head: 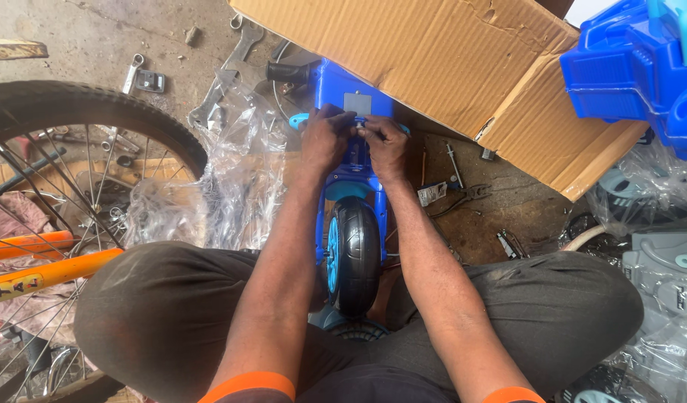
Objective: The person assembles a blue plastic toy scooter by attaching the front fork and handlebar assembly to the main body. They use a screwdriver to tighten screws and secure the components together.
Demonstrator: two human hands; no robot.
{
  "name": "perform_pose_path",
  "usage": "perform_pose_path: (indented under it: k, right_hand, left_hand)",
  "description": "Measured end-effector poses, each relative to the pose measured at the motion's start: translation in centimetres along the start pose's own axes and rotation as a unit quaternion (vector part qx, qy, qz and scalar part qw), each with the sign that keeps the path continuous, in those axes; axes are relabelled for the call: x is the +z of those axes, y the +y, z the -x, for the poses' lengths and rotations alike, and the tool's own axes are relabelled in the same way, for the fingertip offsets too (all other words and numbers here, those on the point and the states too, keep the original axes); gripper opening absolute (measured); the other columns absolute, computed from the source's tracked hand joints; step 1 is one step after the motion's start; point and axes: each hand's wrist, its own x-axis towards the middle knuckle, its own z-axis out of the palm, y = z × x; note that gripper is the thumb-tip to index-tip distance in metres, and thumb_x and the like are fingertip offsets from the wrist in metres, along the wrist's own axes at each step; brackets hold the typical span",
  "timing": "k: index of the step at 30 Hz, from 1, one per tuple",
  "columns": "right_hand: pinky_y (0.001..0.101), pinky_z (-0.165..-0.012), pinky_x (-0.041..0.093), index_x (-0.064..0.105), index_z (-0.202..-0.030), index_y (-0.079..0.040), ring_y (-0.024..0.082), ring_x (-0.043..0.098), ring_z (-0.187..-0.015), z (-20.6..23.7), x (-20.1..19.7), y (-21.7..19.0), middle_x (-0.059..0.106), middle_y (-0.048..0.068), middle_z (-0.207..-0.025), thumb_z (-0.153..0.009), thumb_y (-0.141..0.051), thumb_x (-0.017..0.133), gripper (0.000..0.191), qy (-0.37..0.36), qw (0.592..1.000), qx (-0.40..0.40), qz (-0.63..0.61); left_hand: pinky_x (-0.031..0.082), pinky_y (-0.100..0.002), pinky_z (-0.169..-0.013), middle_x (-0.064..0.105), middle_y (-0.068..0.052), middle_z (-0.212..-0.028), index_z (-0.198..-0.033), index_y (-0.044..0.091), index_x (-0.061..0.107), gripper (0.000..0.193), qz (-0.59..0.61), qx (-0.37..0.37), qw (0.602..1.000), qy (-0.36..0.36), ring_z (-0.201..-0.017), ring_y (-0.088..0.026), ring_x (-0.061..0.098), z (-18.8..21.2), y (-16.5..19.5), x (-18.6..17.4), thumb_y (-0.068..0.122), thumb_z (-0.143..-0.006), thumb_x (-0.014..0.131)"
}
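A small blue toy bike frame [342, 88] stands between my knees, its black wheel [354, 254] with a light-blue hub nearest me. My left hand [325, 136] and my right hand [384, 142] meet at the top of the frame, fingers pinched on a small part at the front of the fork, just below a grey plate [357, 102]. What the fingertips hold is hidden. A black handlebar grip [287, 72] sticks out to the left of the frame.
A large cardboard box [463, 67] lies over the far end. Blue plastic toy parts [642, 67] sit top right. A bicycle wheel [82, 157] and orange frame [45, 272] fill the left. Clear plastic wrap [231, 179], spanners [228, 75] and small tools [463, 190] litter the floor.
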Motion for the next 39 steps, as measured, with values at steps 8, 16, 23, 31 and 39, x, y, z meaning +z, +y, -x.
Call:
perform_pose_path:
  k: [8,16,23,31,39]
  right_hand:
    - [0.0327,-0.082,0.061,0.073,-0.100,-0.003,0.023,0.072,-0.097,0.5,0.9,-0.6,0.073,0.011,-0.109,-0.087,0.002,0.075,0.014,0.023,0.996,-0.012,0.085]
    - [0.0343,-0.088,0.062,0.073,-0.094,-0.006,0.020,0.069,-0.103,0.5,0.5,-0.3,0.071,0.008,-0.111,-0.090,0.001,0.074,0.008,-0.009,0.995,0.101,0.007]
    - [0.0353,-0.088,0.062,0.069,-0.091,-0.003,0.022,0.069,-0.103,0.2,0.7,0.1,0.071,0.010,-0.109,-0.091,0.003,0.072,0.007,-0.001,0.999,0.037,-0.021]
    - [0.0422,-0.082,0.058,0.063,-0.092,-0.003,0.032,0.071,-0.094,0.2,1.0,0.3,0.072,0.013,-0.102,-0.090,0.000,0.074,0.011,0.038,0.990,-0.061,0.122]
    - [0.0444,-0.082,0.058,0.064,-0.120,0.002,0.036,0.068,-0.099,-0.6,0.2,0.0,0.067,0.020,-0.111,-0.099,-0.004,0.067,0.022,-0.016,0.979,-0.128,0.157]
  left_hand:
    - [0.044,-0.051,-0.100,0.070,-0.001,-0.114,-0.111,0.023,0.080,0.028,0.002,-0.029,1.000,-0.008,-0.116,-0.029,0.058,-0.6,-0.4,0.4,0.021,-0.083,0.076]
    - [0.039,-0.052,-0.100,0.069,0.000,-0.116,-0.111,0.025,0.079,0.029,-0.021,-0.036,0.998,-0.036,-0.117,-0.027,0.058,-0.8,-0.1,0.2,0.024,-0.083,0.075]
    - [0.037,-0.055,-0.100,0.069,-0.002,-0.113,-0.110,0.022,0.079,0.025,-0.027,-0.017,0.999,0.003,-0.115,-0.027,0.058,-0.3,0.3,0.7,0.022,-0.086,0.073]
    - [0.041,-0.048,-0.095,0.068,-0.003,-0.109,-0.109,0.020,0.079,0.024,-0.007,0.022,0.998,0.052,-0.110,-0.028,0.059,0.1,-0.1,1.7,0.016,-0.087,0.069]
    - [0.039,-0.049,-0.092,0.070,-0.005,-0.105,-0.103,0.017,0.079,0.022,-0.024,0.047,0.995,0.084,-0.105,-0.030,0.061,0.1,-0.1,2.0,0.015,-0.084,0.069]
